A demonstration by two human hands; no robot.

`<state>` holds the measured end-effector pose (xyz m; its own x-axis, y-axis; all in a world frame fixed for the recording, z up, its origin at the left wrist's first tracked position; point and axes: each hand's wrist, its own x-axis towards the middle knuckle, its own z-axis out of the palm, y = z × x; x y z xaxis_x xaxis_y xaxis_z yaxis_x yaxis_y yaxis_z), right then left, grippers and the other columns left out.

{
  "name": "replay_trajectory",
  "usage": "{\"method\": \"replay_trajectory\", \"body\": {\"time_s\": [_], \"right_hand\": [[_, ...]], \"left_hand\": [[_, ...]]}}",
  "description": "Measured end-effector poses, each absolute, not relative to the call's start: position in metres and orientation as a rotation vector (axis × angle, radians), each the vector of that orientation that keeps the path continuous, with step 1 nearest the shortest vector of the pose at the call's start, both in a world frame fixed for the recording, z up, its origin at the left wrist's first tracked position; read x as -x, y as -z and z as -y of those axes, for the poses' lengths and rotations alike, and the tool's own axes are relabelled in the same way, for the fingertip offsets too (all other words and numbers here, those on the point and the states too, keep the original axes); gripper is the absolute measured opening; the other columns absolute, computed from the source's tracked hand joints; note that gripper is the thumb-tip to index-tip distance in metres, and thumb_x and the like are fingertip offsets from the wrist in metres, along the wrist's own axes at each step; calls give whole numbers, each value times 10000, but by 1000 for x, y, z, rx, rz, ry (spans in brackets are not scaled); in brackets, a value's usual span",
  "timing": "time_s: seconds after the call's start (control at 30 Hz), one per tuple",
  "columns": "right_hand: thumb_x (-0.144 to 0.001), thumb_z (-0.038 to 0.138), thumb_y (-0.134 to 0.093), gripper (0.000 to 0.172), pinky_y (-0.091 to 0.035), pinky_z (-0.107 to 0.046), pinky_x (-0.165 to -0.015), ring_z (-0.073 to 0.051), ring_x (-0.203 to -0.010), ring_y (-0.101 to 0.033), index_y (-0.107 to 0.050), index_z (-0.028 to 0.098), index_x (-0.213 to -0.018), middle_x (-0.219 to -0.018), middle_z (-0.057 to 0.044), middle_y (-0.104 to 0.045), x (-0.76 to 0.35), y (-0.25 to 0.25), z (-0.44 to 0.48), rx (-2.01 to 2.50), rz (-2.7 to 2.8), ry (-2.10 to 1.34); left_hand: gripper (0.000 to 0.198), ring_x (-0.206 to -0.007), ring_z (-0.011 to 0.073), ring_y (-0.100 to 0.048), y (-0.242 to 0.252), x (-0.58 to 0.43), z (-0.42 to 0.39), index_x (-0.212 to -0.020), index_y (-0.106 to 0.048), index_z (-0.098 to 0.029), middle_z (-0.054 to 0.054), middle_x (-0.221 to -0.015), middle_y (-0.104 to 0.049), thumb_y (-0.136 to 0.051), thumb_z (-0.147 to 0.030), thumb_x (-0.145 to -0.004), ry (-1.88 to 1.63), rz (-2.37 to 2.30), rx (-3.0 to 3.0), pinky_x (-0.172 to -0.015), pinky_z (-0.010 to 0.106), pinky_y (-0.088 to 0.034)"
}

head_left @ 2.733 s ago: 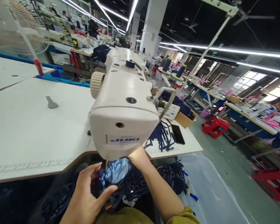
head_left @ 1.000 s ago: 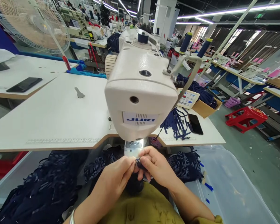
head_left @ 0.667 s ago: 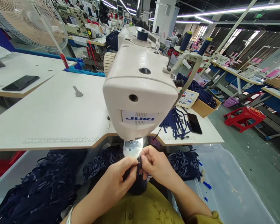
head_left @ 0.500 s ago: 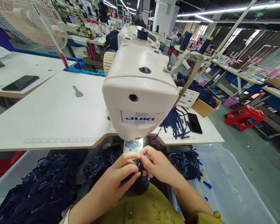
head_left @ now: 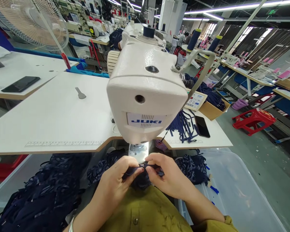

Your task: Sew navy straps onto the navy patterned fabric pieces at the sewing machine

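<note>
left hand: fingers pinching navy strap | right hand: fingers pinching its other end | strap: taut between hands, just below Juki sewing machine head | handling: likely light, limp, soft; grip near ends

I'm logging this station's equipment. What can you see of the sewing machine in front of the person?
The sewing machine is a cream-white head, apparently painted metal, seen end-on. Its face bears a blue JUKI label, vent slits and a round hole; a ribbed handwheel sits at its far end, a dark spool on top. It stands on the white table. Below it, the left hand and right hand pinch dark blue fabric.
</note>
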<state>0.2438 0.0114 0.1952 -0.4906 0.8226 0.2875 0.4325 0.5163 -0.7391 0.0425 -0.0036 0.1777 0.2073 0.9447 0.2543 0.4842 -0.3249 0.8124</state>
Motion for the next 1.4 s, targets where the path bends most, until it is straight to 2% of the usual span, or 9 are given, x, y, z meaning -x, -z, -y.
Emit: {"method": "replay_trajectory", "body": {"time_s": [0.13, 0.27, 0.43, 0.53, 0.63, 0.83, 1.13, 1.27, 1.4], "right_hand": [[-904, 203, -513, 158, -454, -303, -720, -170, -772, -580, -567, 251, -1044, -858, -23, -640, -247, -193, -21, 986, 2163, -585], [-928, 225, -520, 133, -429, -362, -876, -197, -956, -590, -633, 265, -986, -975, -37, -668, -248, -188, -21, 1024, 1984, -486], [-978, 450, -390, 340, -456, -330, -800, -193, -872, -613, -660, 250, -1031, -933, -46, -689, -241, -166, -5, 1036, 1841, -1000], [-867, 571, -545, 377, -483, -317, -801, -200, -879, -606, -646, 240, -1018, -933, -44, -647, -229, -155, -1, 990, 1497, -1254], [-773, 470, -709, 266, -508, -283, -732, -170, -803, -600, -631, 247, -895, -866, -9, -603, -218, -151, 0, 938, 1240, -1289], [-840, 262, -664, 56, -496, -274, -673, -154, -743, -608, -637, 261, -791, -819, -2, -646, -210, -143, 2, 920, 1247, -989], [-887, 163, -578, 129, -485, -294, -699, -163, -785, -613, -605, 288, -872, -847, 4, -655, -214, -132, 2, 858, 1388, -918], [-894, 165, -566, 134, -477, -271, -726, -149, -806, -599, -587, 295, -919, -884, 17, -645, -218, -138, 0, 908, 1468, -927], [-902, 169, -544, 115, -462, -257, -748, -142, -823, -586, -574, 270, -947, -893, 13, -626, -220, -149, -3, 1006, 1619, -874]], "left_hand": [[134, -808, 145, -631, -183, -42, 0, -818, -584, -213, 10, -858, -664, -586, -343, -852, -944, -1168, -1706, -727, 237, -518], [122, -834, 146, -625, -180, -41, 0, -802, -546, -210, 17, -888, -659, -582, -313, -855, -1010, -1175, -1594, -750, 260, -513], [155, -811, 153, -630, -175, -48, 1, -766, -548, -204, 27, -888, -676, -616, -327, -833, -1036, -1183, -1501, -726, 275, -525], [148, -829, 159, -642, -174, -55, 2, -767, -553, -205, 34, -903, -682, -617, -320, -833, -1047, -1157, -1525, -747, 283, -534], [91, -843, 149, -649, -173, -60, 4, -784, -562, -212, 25, -905, -682, -602, -268, -844, -1104, -1147, -1630, -750, 258, -531], [80, -830, 117, -649, -170, -62, 10, -834, -564, -221, 5, -888, -673, -571, -143, -849, -1312, -1146, -1823, -729, 211, -517], [59, -865, 107, -670, -171, -62, 11, -861, -569, -240, -25, -948, -701, -592, -189, -843, -1257, -1228, -1739, -768, 181, -519], [90, -794, 97, -672, -170, -62, 12, -924, -613, -267, -57, -865, -708, -592, -236, -842, -1177, -1255, -1689, -708, 157, -513], [59, -707, 96, -645, -167, -65, 14, -851, -618, -256, -63, -783, -687, -610, -309, -827, -1151, -1338, -1607, -640, 157, -494]]}}
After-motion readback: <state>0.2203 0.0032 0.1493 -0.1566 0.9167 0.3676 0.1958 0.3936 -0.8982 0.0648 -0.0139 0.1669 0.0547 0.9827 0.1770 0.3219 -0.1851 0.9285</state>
